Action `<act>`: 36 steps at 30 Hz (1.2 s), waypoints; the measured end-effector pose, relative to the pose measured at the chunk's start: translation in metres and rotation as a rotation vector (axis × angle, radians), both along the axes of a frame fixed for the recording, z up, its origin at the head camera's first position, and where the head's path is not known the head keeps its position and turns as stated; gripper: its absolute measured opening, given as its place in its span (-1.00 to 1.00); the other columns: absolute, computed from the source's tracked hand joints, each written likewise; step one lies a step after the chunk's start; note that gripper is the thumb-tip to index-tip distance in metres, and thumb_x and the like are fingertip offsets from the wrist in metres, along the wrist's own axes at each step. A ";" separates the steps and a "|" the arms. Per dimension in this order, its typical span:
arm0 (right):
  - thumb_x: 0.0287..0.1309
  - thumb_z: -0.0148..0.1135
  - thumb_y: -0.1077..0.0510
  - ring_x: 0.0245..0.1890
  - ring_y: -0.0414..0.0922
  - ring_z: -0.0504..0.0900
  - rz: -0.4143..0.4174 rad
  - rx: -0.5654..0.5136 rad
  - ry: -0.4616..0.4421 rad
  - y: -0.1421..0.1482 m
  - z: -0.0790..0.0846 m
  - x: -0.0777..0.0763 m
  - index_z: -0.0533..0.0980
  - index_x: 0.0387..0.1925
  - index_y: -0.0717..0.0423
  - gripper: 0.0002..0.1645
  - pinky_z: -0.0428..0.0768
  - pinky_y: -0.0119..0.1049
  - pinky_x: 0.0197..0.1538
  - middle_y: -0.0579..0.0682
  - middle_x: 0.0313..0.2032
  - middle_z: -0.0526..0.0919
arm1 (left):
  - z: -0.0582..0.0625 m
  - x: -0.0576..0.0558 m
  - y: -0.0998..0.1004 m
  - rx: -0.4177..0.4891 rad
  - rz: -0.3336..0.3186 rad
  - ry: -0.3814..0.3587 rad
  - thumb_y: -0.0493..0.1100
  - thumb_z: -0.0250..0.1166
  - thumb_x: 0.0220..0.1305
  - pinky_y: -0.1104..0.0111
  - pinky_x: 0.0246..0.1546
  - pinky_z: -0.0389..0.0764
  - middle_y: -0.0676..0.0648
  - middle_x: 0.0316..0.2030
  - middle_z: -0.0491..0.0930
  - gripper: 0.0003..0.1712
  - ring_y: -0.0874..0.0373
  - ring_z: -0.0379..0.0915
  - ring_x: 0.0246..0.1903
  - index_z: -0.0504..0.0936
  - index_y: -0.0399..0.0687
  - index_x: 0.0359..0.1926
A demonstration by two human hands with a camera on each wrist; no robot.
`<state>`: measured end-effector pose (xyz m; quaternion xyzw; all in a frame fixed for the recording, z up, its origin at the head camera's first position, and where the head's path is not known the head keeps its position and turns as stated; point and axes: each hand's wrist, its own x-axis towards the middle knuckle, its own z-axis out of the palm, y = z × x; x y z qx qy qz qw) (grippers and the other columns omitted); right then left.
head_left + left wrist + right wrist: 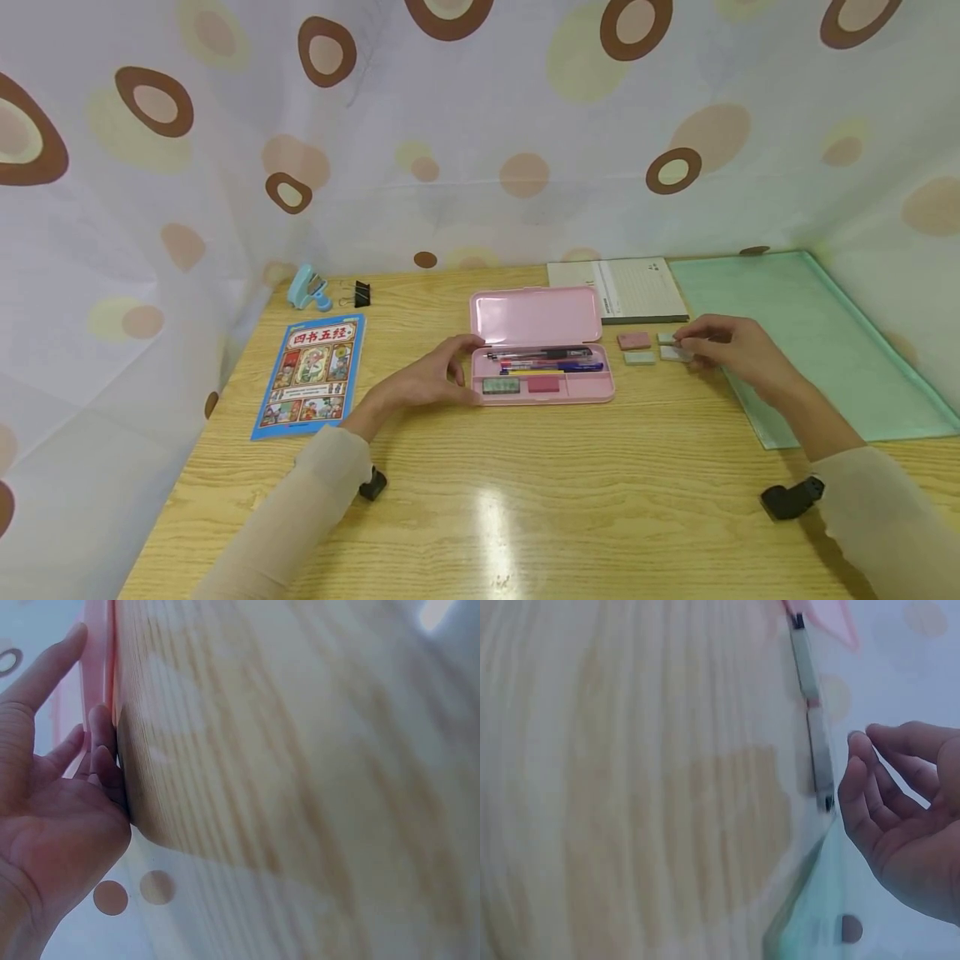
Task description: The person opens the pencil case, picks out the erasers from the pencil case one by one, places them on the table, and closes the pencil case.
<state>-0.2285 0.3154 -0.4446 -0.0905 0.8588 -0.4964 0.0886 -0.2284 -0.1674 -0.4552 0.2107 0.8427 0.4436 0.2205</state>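
Observation:
On the table lies an open pink pencil case (590, 398) holding several pens (558, 367) and, in its front compartments, a green eraser (501, 386) and a red eraser (543, 383). My left hand (423, 379) grips the case's left end, thumb by the front corner, fingers by the hinge. To the right lie a reddish eraser (634, 340) and several pale erasers (639, 358). The fingertips of my right hand (731, 346) are right at the back pale eraser (666, 338). In the right wrist view the right hand (907, 802) shows bent fingers, nothing visible between them.
A notebook (641, 292) lies behind the erasers, beside a translucent green folder (832, 350) at right. On the left are a blue-edged book (311, 375), a light-blue hole punch (306, 289) and a black binder clip (362, 293). A patterned cloth (480, 125) hangs behind.

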 end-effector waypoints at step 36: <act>0.39 0.32 0.23 -0.53 -0.06 0.55 0.418 0.063 0.019 -0.147 0.003 0.015 0.70 0.05 0.06 -0.75 0.49 -0.34 -0.50 0.08 -0.06 0.69 | 0.002 0.000 0.000 -0.010 -0.007 0.002 -0.05 0.58 0.18 0.19 0.00 0.44 -0.02 0.24 0.34 0.01 0.02 0.38 -0.11 0.20 0.18 0.53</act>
